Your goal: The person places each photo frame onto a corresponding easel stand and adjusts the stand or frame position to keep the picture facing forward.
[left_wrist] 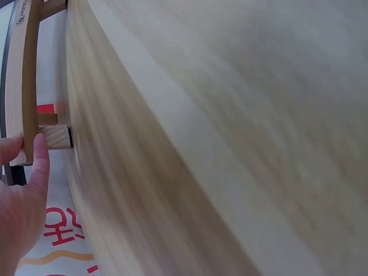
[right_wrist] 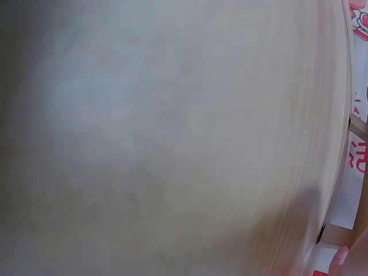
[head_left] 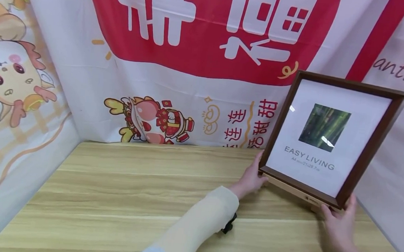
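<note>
A dark brown picture frame (head_left: 320, 161) with a green bamboo print and the words EASY LIVING leans back on a light wooden easel (head_left: 289, 188) at the table's right side. My left hand (head_left: 251, 178) grips the left end of the easel's ledge. In the left wrist view, the thumb lies on the front of that ledge (left_wrist: 26, 86) and a finger on its underside, beside a short foot (left_wrist: 57, 137). My right hand (head_left: 341, 225) holds the lower right corner, thumb in front; its fingers behind are mostly hidden. Only a fingertip (right_wrist: 339, 259) appears in the right wrist view, near another foot (right_wrist: 336, 234).
The wood-grain table (head_left: 130, 199) stretches out to the left. Behind it hangs a white and red printed cloth (head_left: 177, 73), with a cartoon cloth (head_left: 11, 81) on the left side. A black band (head_left: 229, 224) shows by my left wrist.
</note>
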Demonstrator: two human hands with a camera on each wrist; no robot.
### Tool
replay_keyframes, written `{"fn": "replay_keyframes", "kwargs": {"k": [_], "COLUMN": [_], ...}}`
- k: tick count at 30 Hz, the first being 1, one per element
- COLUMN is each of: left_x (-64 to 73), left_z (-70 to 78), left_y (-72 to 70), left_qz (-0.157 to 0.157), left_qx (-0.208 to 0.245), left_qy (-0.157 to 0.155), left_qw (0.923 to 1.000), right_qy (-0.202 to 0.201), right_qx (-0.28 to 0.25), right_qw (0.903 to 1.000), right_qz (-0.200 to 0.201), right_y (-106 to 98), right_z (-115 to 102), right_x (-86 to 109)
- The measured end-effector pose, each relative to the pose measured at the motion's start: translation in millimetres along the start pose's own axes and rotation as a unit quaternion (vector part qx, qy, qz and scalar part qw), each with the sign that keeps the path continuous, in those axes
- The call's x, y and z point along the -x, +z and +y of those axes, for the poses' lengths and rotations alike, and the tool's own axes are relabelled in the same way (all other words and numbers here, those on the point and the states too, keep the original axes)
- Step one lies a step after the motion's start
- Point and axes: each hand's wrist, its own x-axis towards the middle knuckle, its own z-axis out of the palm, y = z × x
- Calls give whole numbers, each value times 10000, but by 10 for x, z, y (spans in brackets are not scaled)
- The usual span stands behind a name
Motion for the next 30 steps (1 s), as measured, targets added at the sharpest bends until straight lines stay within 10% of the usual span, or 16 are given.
{"fn": "replay_keyframes", "kwargs": {"k": [8, 22, 30], "left_x": [89, 343, 503], "left_z": [-87, -194, -298], "left_y": [-131, -452, -654], "left_qz": [161, 550, 852], "left_qx": [25, -192, -149], "left_qy": [-19, -97, 45], "left_qw": [9999, 9983, 9962], "right_qy": [240, -523, -601], "right_qx": [-1282, 113, -177], "right_qw": [9909, 9967, 9929], "right_qz": [-323, -611, -1009], "right_y": [163, 440, 633], "right_z": [-50, -160, -217], "right_x": [34, 76, 131]}}
